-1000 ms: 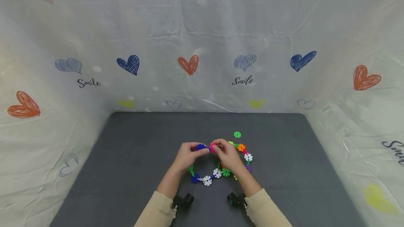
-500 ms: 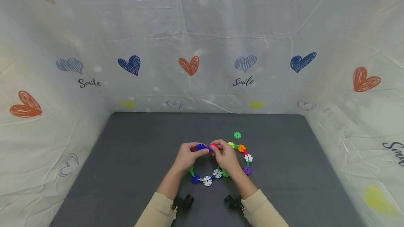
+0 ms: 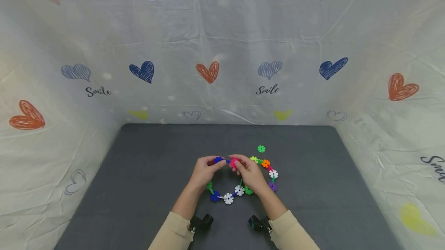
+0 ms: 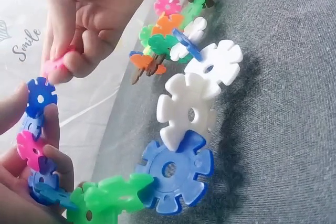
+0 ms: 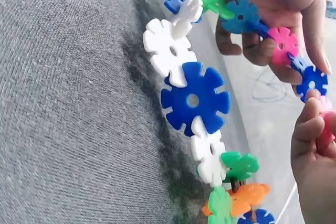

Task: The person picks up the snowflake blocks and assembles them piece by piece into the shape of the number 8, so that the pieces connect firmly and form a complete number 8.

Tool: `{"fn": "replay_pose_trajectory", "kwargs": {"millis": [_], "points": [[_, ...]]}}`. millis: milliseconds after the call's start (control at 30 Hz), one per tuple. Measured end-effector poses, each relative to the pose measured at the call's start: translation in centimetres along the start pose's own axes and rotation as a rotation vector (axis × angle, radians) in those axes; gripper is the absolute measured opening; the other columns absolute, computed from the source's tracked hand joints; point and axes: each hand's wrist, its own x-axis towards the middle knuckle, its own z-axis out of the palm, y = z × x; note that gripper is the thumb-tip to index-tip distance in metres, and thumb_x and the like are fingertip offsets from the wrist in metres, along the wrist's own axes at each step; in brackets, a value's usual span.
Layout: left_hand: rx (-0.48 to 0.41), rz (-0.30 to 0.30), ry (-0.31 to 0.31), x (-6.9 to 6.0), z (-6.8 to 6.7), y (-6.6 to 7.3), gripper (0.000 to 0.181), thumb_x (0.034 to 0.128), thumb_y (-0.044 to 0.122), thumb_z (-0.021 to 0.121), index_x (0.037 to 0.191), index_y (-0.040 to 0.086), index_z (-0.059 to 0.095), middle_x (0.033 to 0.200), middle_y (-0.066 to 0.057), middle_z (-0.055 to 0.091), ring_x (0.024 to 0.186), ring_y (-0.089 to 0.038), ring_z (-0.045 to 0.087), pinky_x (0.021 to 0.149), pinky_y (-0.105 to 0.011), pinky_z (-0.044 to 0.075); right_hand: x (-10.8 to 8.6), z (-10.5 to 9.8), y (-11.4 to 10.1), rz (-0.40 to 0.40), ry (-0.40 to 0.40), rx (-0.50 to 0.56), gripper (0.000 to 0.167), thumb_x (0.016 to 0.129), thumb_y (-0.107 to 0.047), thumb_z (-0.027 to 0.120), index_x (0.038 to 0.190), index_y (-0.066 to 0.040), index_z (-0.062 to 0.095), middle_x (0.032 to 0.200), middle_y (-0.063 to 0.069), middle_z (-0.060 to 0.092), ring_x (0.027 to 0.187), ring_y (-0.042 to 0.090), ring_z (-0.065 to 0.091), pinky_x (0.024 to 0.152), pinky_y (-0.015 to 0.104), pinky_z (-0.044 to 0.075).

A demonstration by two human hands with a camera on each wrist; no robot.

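My left hand (image 3: 204, 172) pinches the upper end of a chain of interlocking plastic snowflake discs. At that end a blue disc (image 4: 42, 96) pokes out past my thumb and fingertip. A small pink disc (image 5: 284, 44) further along the chain lies against my left fingers. My right hand (image 3: 251, 173) pinches another pink disc (image 3: 234, 163) right beside the blue one. Their edges meet, but I cannot tell whether they are slotted together. From my left hand the chain curves down through green (image 4: 107, 198), blue (image 4: 178, 171) and white discs (image 4: 187, 111) toward the right.
A second loop of colored discs, with an orange one (image 3: 265, 163) and a purple one (image 3: 272, 186), lies beyond my right hand. One loose green disc (image 3: 261, 148) rests farther back on the dark grey table (image 3: 156, 172). A heart-printed curtain (image 3: 236, 49) surrounds the table.
My left hand has shifted slightly left with the chain end. The pink disc in my right hand has turned from edge-on half a second ago to showing more of its face.
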Motion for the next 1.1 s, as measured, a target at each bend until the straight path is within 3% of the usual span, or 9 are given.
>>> {"fn": "replay_pose_trajectory", "kwargs": {"millis": [167,267,433,700,733,833,900,967,1100], "points": [[0.015,-0.016,0.001,-0.1,0.1,0.1,0.024,0.0934,0.024,0.074,0.106,0.003,0.077,0.099,-0.010,0.072,0.088,-0.018,0.060,0.087,-0.048,0.051,0.1,0.1,0.1,-0.022,0.017,-0.039,0.029,0.102,-0.013,0.059,0.126,0.002,0.067,0.086,0.015,0.070,0.072,0.021,0.062,0.068,0.030,0.056],[0.013,-0.016,-0.013,-0.2,0.2,0.1,0.026,0.0949,0.023,0.072,0.109,0.001,0.076,0.102,-0.014,0.072,0.090,-0.021,0.060,0.087,-0.049,0.050,0.3,0.2,0.1,-0.008,0.036,-0.014,0.029,0.101,-0.011,0.061,0.125,0.005,0.064,0.090,0.021,0.072,0.072,0.026,0.066,0.066,0.029,0.057],[0.011,0.001,-0.035,-0.1,0.3,0.2,0.025,0.0964,0.022,0.070,0.110,0.001,0.075,0.105,-0.013,0.073,0.091,-0.018,0.061,0.087,-0.044,0.051,0.4,0.2,0.2,-0.012,0.074,0.088,0.017,0.097,-0.005,0.065,0.111,0.006,0.063,0.090,0.026,0.073,0.073,0.040,0.066,0.063,0.029,0.057],[0.035,0.017,-0.074,0.1,0.5,0.4,0.026,0.0971,0.025,0.069,0.108,0.001,0.074,0.100,-0.021,0.070,0.078,-0.020,0.052,0.067,-0.028,0.043,0.5,0.4,0.5,-0.020,0.069,0.077,0.016,0.098,-0.009,0.066,0.105,0.004,0.064,0.085,0.028,0.073,0.064,0.037,0.065,0.059,0.034,0.055],[0.031,0.008,-0.072,0.1,0.5,0.4,0.026,0.0981,0.024,0.068,0.109,0.000,0.074,0.101,-0.021,0.070,0.080,-0.023,0.055,0.070,-0.030,0.047,0.3,0.4,0.0,-0.010,0.063,0.083,0.018,0.098,-0.008,0.065,0.108,0.006,0.062,0.086,0.030,0.072,0.062,0.034,0.066,0.059,0.034,0.055],[0.005,-0.028,-0.078,0.0,0.4,0.4,0.029,0.1019,0.024,0.062,0.114,-0.001,0.072,0.104,-0.017,0.070,0.091,-0.031,0.059,0.081,-0.039,0.050,0.3,0.3,-0.4,0.018,0.055,0.069,0.026,0.099,-0.012,0.065,0.115,0.006,0.058,0.084,0.028,0.073,0.062,0.040,0.066,0.058,0.036,0.056],[-0.007,-0.060,-0.079,0.0,0.2,0.2,0.031,0.1042,0.024,0.057,0.116,-0.001,0.071,0.103,-0.018,0.070,0.092,-0.034,0.060,0.082,-0.041,0.050,0.4,0.0,-0.5,0.047,0.032,0.035,0.036,0.099,-0.018,0.066,0.124,0.006,0.056,0.082,0.025,0.074,0.063,0.040,0.067,0.056,0.036,0.055],[-0.008,-0.087,-0.079,0.0,0.0,-0.1,0.032,0.1056,0.025,0.054,0.118,0.001,0.071,0.100,-0.017,0.070,0.086,-0.031,0.059,0.077,-0.037,0.048,0.9,-0.7,0.1,0.067,0.022,-0.036,0.045,0.099,-0.026,0.067,0.131,0.002,0.055,0.084,0.018,0.076,0.067,0.042,0.068,0.056,0.035,0.055],[0.033,-0.099,-0.061,0.3,-0.1,-1.2,0.027,0.1050,0.018,0.054,0.117,0.001,0.071,0.096,-0.016,0.074,0.074,-0.022,0.061,0.070,-0.032,0.049,2.4,-4.0,0.4,0.061,0.113,-0.257,0.045,0.098,-0.030,0.069,0.134,-0.004,0.060,0.096,0.013,0.078,0.076,0.032,0.072,0.064,0.036,0.055]]}}
